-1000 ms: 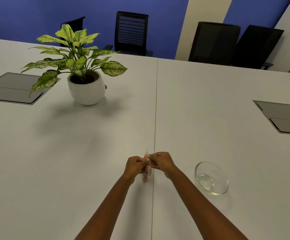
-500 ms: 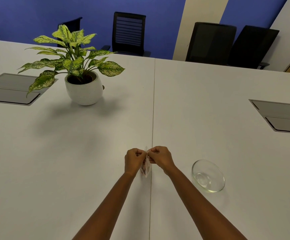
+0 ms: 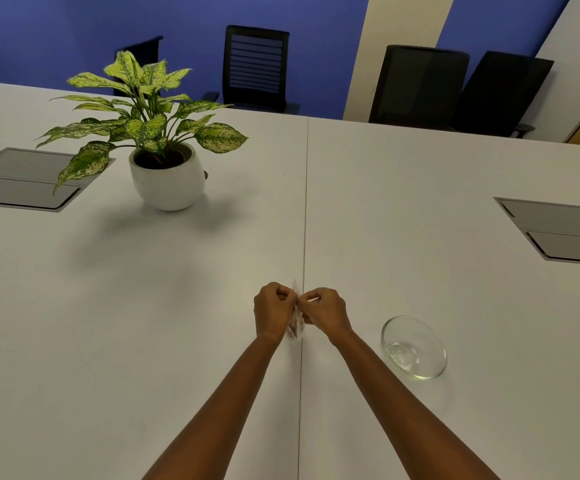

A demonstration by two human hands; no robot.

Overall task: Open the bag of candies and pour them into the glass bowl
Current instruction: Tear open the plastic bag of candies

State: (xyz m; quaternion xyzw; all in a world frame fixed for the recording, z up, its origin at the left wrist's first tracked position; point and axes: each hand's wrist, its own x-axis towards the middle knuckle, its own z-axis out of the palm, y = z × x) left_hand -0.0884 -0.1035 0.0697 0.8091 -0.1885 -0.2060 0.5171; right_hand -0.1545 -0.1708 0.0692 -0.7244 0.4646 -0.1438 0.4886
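- Bag of candies sat pinched between both fists, held edge-on to the cam just above the table's centre seam — only a thin clear sliver showed, w/ reddish bits low down. Couldn't tell if the top was torn yet.
- Left hand was curled tight, fingers together & clamped on the bag's left side near the top.
- Right hand mirrored it, fingers folded in & gripping the bag's right side; knuckles of the two hands nearly touched.
- Both forearms ran in from the bottom edge, bare, converging on the bag.
- Glass bowl stood upright on the table to the right of the right hand, near but apart from it — looked empty from my feed.
- Potted plant in a white round pot stood well off to the far left of the hands, leaves variegated green/cream.
- Grey cable flaps were set flush in the tabletop: one at far left, one at far right.
- Beyond the far table edge I saw black office chairs against a blue wall w/ a cream strip.
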